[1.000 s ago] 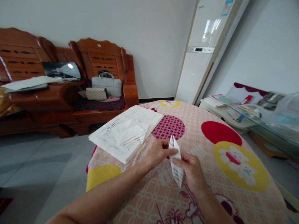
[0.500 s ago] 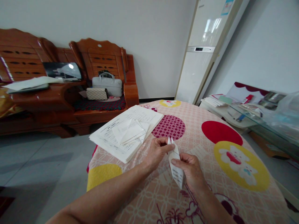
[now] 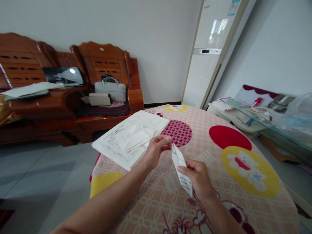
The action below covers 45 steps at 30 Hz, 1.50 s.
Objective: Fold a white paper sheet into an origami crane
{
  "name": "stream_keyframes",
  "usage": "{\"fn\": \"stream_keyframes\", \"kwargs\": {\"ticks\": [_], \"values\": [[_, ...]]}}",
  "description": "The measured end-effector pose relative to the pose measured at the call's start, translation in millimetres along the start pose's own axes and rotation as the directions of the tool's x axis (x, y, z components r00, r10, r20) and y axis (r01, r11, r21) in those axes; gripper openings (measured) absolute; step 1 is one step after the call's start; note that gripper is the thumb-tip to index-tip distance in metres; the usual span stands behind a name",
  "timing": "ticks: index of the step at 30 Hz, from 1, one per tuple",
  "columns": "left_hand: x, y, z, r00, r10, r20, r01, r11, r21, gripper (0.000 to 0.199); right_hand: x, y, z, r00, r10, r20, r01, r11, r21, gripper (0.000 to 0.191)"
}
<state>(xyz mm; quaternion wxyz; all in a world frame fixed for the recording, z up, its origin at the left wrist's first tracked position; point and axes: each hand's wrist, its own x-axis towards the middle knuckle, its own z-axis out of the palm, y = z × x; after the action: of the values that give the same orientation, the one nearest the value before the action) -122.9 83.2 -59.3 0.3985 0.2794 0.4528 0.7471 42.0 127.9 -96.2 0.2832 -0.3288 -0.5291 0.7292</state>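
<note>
A narrow piece of folded white paper (image 3: 180, 169) with printed text stands tilted over the table. My right hand (image 3: 198, 177) is closed on its lower half, thumb on the near face. Close by its pointed top end is my left hand (image 3: 158, 149), with bent fingers slightly apart and nothing visible between them. Whether a fingertip still touches the paper's tip is hard to tell. Left of my left hand lies a stack of printed sheets (image 3: 109, 146), with folded paper pieces (image 3: 137, 138) on top.
A patterned cloth covers the round table (image 3: 151, 201). Beyond it stand wooden chairs (image 3: 109, 58) with a grey handbag (image 3: 114, 91) and a quilted purse (image 3: 99, 99). At the back is a tall white air conditioner (image 3: 204, 65). To the right, a glass-topped stand (image 3: 273, 126) holds papers and a plastic bag.
My left hand has let go of the paper's upper part and shifted slightly left and up. The paper's two top points now look like one, and its face has turned more toward me.
</note>
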Motion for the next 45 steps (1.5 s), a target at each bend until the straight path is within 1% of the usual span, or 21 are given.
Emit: {"fn": "stream_keyframes", "kwargs": {"ticks": [1,2,3,5,6,9,13,18,22,24,27,29,30,31,33,35,36,38,41,43,45], "values": [[-3,-1,1.1,0.992,-0.075,0.101,0.070,0.996,0.057,0.021,0,0,0,1.000,-0.017,-0.014,0.017,1.000,-0.014,0.027],[-6,-3,3.2,0.969,-0.152,0.195,0.129,0.984,0.123,0.024,1,1,-1,0.999,-0.036,-0.023,0.036,0.999,-0.025,0.026],[-10,-5,5.9,0.943,-0.216,0.253,0.171,0.967,0.187,0.026,1,1,-1,0.998,-0.054,-0.028,0.053,0.998,-0.034,0.025],[-16,-11,11.8,0.907,-0.283,0.311,0.216,0.948,0.234,0.023,1,2,-2,0.997,-0.075,-0.030,0.073,0.996,-0.042,0.024],[-18,-14,14.1,0.902,-0.294,0.315,0.226,0.945,0.236,0.018,1,2,-2,0.997,-0.076,-0.033,0.075,0.996,-0.045,0.024],[-19,-23,16.6,0.919,-0.291,0.266,0.234,0.946,0.225,0.011,1,2,-2,0.997,-0.065,-0.041,0.063,0.996,-0.062,0.022],[-17,-27,13.8,0.938,-0.295,0.180,0.254,0.942,0.218,0.012,0,0,0,0.997,-0.055,-0.045,0.052,0.997,-0.064,0.021],[-19,-25,17.1,0.949,-0.288,0.127,0.268,0.951,0.155,0.014,-1,0,1,0.995,-0.088,-0.040,0.085,0.993,-0.080,0.030],[-19,-22,21.6,0.952,-0.295,0.083,0.287,0.953,0.094,0.015,0,5,1,0.996,-0.079,-0.030,0.075,0.991,-0.107,0.027],[-14,-19,19.0,0.954,-0.292,0.069,0.287,0.955,0.075,0.015,1,8,0,0.997,-0.074,-0.025,0.070,0.987,-0.143,0.028],[2,-8,6.0,0.976,-0.214,0.027,0.214,0.977,0.015,0.018,1,12,1,0.999,-0.034,-0.009,0.032,0.990,-0.140,0.030],[12,-1,-5.4,0.994,-0.096,-0.054,0.093,0.994,-0.058,0.019,2,11,1,1.000,0.004,-0.016,-0.005,0.998,-0.059,0.028],[16,2,-10.1,0.996,-0.070,-0.058,0.065,0.995,-0.073,0.019,2,10,1,0.999,0.021,-0.025,-0.021,1.000,-0.010,0.027],[17,3,-13.4,0.996,-0.075,-0.044,0.072,0.995,-0.068,0.023,3,9,1,0.999,0.032,-0.032,-0.031,0.999,0.033,0.026],[14,0,-14.3,0.986,-0.151,0.069,0.151,0.988,0.007,0.029,3,7,1,0.999,0.036,-0.040,-0.033,0.996,0.080,0.026],[5,-7,-8.0,0.941,-0.245,0.232,0.221,0.967,0.125,0.024,4,7,0,0.999,0.021,-0.032,-0.019,0.996,0.087,0.025],[0,-12,-3.0,0.924,-0.278,0.262,0.238,0.955,0.176,0.021,4,7,0,1.000,0.013,-0.025,-0.011,0.996,0.084,0.025],[-9,-21,7.3,0.928,-0.304,0.217,0.255,0.941,0.224,0.015,4,8,-1,1.000,0.003,-0.022,-0.001,0.997,0.075,0.024],[-12,-30,16.4,0.946,-0.305,0.112,0.285,0.944,0.169,0.012,5,6,0,1.000,0.017,-0.023,-0.015,0.997,0.072,0.024],[-7,-30,15.3,0.959,-0.281,0.043,0.275,0.955,0.109,0.011,6,3,1,0.999,0.036,-0.021,-0.035,0.997,0.067,0.025],[2,-25,8.9,0.974,-0.226,-0.005,0.226,0.973,0.040,0.010,5,1,2,0.998,0.062,-0.018,-0.061,0.996,0.061,0.028]]}}
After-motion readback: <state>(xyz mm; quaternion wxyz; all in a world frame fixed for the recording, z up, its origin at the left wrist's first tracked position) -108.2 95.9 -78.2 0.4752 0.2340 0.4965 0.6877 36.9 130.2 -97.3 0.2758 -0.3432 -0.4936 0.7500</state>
